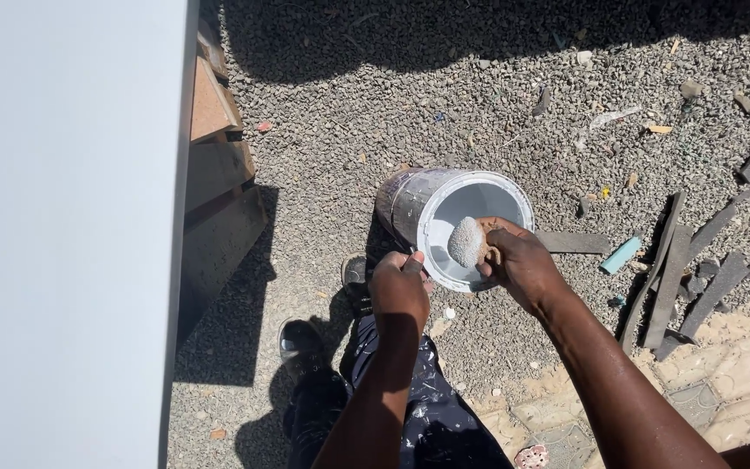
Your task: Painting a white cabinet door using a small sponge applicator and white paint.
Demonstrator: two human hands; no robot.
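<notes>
While tilted, tin (418,204) rim in L hand (398,291)

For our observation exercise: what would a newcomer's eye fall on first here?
At centre, the left hand grips the rim of a tilted white paint bucket while the right hand holds a paint-coated roller inside it. A broad pale painted panel fills the left side above the gravel.

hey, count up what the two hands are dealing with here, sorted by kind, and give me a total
Paint bucket, tilted, gripped at the rim by the left hand: 1
Roller head, grey and coated, held by the right hand at the bucket's mouth: 1
Total: 2
</notes>
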